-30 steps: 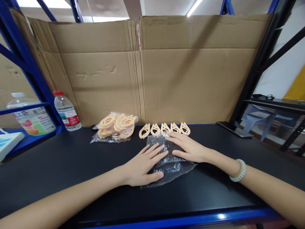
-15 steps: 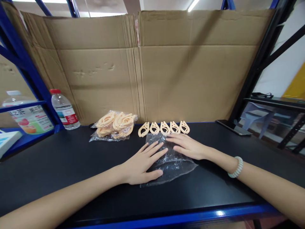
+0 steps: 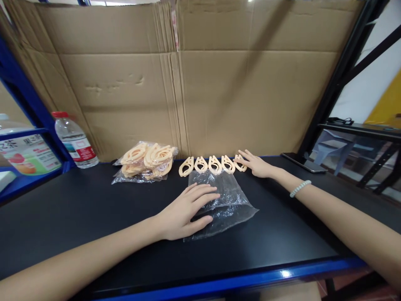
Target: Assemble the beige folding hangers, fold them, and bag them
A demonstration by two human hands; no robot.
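The left hand (image 3: 184,211) stays flat, open, pinning the clear plastic bag (image 3: 224,202) on the table (image 3: 78,217). The right hand (image 3: 255,165) has left the bag; its open fingers now touch the rightmost peach clip (image 3: 239,164).
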